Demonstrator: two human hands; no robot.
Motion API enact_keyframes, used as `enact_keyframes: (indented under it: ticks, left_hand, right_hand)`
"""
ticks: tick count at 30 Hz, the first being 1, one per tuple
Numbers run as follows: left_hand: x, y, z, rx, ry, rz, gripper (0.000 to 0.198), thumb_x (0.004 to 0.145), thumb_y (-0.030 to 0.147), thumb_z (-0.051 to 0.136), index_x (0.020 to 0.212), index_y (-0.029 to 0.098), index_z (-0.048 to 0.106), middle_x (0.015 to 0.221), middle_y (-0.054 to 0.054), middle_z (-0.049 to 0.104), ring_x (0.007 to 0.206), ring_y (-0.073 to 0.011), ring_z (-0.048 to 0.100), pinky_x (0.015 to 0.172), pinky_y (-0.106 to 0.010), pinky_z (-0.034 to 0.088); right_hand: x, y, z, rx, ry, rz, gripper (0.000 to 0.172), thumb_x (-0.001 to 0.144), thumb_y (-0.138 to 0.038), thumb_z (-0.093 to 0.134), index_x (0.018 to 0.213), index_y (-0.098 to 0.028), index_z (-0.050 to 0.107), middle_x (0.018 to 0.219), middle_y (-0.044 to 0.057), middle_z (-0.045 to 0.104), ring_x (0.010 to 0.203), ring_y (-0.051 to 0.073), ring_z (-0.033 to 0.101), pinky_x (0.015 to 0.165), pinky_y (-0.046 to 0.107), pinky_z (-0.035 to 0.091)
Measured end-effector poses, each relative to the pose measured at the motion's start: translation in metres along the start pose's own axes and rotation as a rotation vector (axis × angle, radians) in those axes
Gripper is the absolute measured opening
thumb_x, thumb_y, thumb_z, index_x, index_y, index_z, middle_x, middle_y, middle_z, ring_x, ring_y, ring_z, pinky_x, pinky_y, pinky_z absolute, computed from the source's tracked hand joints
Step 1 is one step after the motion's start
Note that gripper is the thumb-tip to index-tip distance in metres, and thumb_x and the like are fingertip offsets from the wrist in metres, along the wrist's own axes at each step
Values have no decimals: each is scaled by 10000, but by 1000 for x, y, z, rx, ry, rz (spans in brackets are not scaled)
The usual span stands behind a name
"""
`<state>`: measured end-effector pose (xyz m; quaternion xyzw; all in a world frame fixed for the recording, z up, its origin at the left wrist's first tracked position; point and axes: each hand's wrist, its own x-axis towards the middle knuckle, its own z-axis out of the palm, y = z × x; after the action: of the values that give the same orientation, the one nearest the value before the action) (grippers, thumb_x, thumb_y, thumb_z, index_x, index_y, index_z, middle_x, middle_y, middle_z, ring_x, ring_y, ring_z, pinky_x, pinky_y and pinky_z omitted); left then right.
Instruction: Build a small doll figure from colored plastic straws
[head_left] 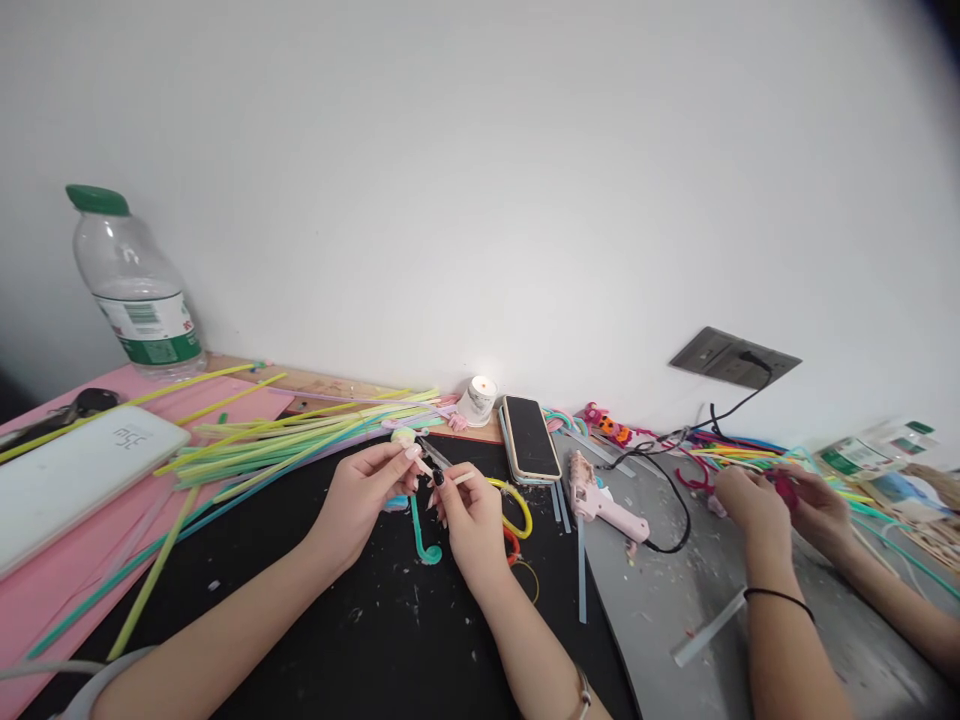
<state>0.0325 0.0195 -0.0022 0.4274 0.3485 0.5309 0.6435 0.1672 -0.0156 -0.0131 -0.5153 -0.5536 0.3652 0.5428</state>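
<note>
My left hand (364,498) is closed in a pinch on a thin pale pipe cleaner (423,466) above the black mat. Close by on its right, my right hand (474,522) pinches a pale stem between thumb and fingers, and its short end (463,477) sticks out. It looks like the same pipe cleaner, though the fingers partly hide it. Just behind the fingertips are the blades of scissors (436,453) and a pale yellow-green fuzzy piece (403,437). A teal pipe cleaner with a curled end (428,553) lies between the hands.
Loose pipe cleaners (277,440) spread at left beside a white power bank (97,475) and a bottle (135,290). A phone (530,437), paper cup (477,402) and pink glue gun (600,502) with a cord stand right of centre. A co-worker's hands (780,500) work at right.
</note>
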Motion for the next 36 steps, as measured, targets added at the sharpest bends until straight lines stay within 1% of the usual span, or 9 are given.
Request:
enact_keyframes:
  ticks: [6,10,13,16,20,24,27,33,36]
  left_hand:
    - [2,-1,-3,176,-5,76,237,799,347,649,661,156,622,607,27,557,591,-101,492,589,-215,416]
    - [0,1,-4,371,-71,140,271,826,356,601,632,166,596,589,28,555,589,-114,507,600,-229,413]
    - [-2,2,-4,500,-127,158,256,838,334,569,638,175,583,581,30,546,577,-123,511,586,-235,406]
    - [-5,5,-2,663,-215,224,239,839,278,549,624,177,574,589,26,550,580,-126,511,573,-234,384]
    - [-11,6,4,825,-393,309,263,837,216,520,579,172,542,592,25,535,580,-116,496,576,-227,358]
    - [-15,5,9,823,-512,254,242,811,158,495,571,171,521,608,25,535,577,-111,482,562,-219,350]
    - [-17,4,10,811,-515,204,252,786,156,491,536,177,485,578,28,498,544,-111,432,522,-221,312]
    - [-17,3,11,591,-423,-44,270,791,303,550,557,197,469,492,53,468,460,-110,450,478,-211,338]
    - [-17,2,10,559,-433,-67,266,783,311,562,554,195,492,484,51,490,449,-111,469,468,-207,347]
  right_hand:
    - [1,0,1,65,21,29,196,873,-335,520,757,-178,512,612,-16,541,480,91,427,457,214,322]
    - [2,-3,1,156,44,58,208,875,-361,510,757,-193,475,579,-47,485,459,86,400,436,206,302]
    - [3,-3,-4,132,39,50,265,891,-388,485,709,-199,448,546,-62,436,451,83,359,439,212,271]
    - [3,-3,-10,25,44,-1,353,899,-396,472,616,-195,405,529,-63,373,481,86,317,464,224,240]
    - [2,-4,-15,-78,9,-61,390,893,-365,473,568,-195,342,544,-63,293,519,90,267,488,237,209]
    - [1,-5,-14,-133,-105,-105,396,893,-334,461,554,-195,311,542,-60,276,528,93,261,498,243,200]
    - [0,-6,-13,-171,-146,-127,395,897,-317,450,551,-193,307,540,-58,279,528,94,267,504,245,203]
    - [1,-10,-16,-143,-9,-70,395,902,-371,438,570,-202,307,548,-60,281,522,96,265,490,236,210]
    - [1,-10,-16,-138,-39,-56,408,895,-386,448,560,-200,311,542,-60,279,518,95,271,492,237,209]
